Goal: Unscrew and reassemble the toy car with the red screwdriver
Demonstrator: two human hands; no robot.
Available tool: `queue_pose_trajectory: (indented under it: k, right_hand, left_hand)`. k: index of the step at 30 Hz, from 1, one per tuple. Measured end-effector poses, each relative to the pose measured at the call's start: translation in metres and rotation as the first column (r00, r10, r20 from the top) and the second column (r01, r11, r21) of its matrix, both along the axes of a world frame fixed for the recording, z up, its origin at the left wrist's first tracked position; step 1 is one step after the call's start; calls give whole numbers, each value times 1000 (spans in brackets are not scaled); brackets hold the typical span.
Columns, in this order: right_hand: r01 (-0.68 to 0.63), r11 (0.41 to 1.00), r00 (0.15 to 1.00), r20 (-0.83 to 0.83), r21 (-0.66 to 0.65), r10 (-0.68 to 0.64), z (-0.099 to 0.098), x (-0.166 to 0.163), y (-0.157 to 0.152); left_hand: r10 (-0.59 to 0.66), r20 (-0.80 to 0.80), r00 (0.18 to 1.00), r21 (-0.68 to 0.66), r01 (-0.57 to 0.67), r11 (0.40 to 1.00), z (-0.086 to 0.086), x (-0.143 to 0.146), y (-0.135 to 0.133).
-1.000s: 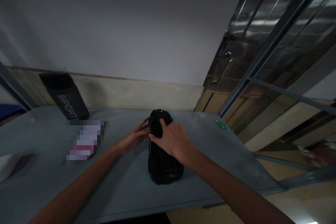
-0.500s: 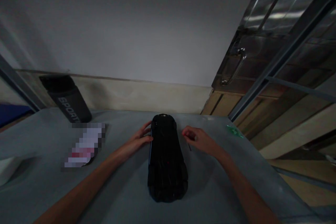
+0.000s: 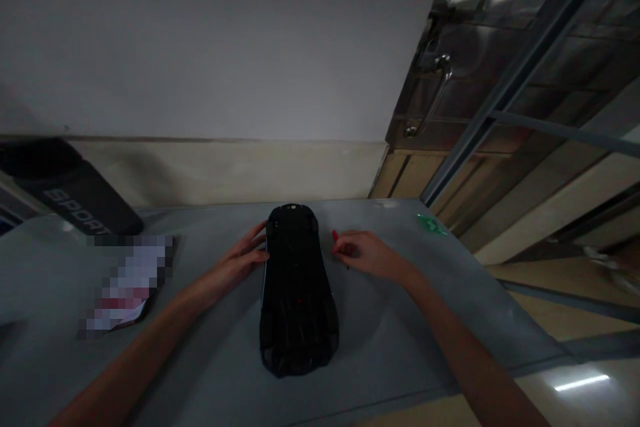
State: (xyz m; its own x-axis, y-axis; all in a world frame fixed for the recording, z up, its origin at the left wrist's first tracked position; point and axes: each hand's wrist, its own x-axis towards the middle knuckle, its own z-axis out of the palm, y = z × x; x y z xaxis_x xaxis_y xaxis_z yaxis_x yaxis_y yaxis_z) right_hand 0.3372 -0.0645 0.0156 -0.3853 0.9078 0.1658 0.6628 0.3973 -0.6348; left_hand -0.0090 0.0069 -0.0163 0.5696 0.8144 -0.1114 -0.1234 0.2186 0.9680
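Observation:
A black toy car (image 3: 299,287) lies wheels up on the grey table, its narrower end pointing at the wall. My left hand (image 3: 245,255) holds it by the left side near the far end, thumb against the edge and fingers reaching along the body. To the right of the car and apart from it, my right hand (image 3: 364,253) is closed around a small screwdriver (image 3: 335,235) with a red handle. Most of the screwdriver is hidden by the fingers; a bit of its dark shaft shows below them.
At the left stand a dark bottle (image 3: 83,197) marked SPORT and, before it, a blurred-out flat item (image 3: 133,280). A small green packet (image 3: 431,224) lies near the table's right edge. Behind is the wall (image 3: 225,170); a metal door with a handle (image 3: 433,100) is at the right.
The view has shifted, so the car and bottle appear further left. My right hand has turned the screwdriver: its red end now sticks out above the fingers and less shaft shows. My left hand stays on the car.

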Motion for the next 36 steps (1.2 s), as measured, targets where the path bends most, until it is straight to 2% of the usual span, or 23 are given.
queue_pose_trajectory:
  k: [6, 13, 21, 25, 31, 36]
  right_hand:
    - [-109, 991, 993, -42, -82, 106, 6, -6, -6]
    - [-162, 987, 984, 72, -5, 162, -3, -18, -7]
    - [-188, 982, 973, 140, 16, 184, -6, -20, -5]
    - [-145, 989, 976, 167, 7, 142, -8, -25, -7]
    - [-45, 997, 999, 2, -59, 45, -8, -19, -5]
    - [-64, 987, 946, -324, -150, 12, 1, -13, 1]
  left_hand:
    - [28, -17, 999, -23, -28, 999, -1, -18, 13]
    - [-29, -16, 999, -47, 28, 999, 0, -22, 14]
    - [-84, -47, 995, -41, 82, 996, 15, -25, 2]
    - [-85, -2, 996, -35, 85, 996, 13, -20, -1]
    - [-107, 93, 990, -14, 109, 994, -1, -4, -2]
    - [-102, 99, 990, -20, 105, 994, -7, 1, -2]
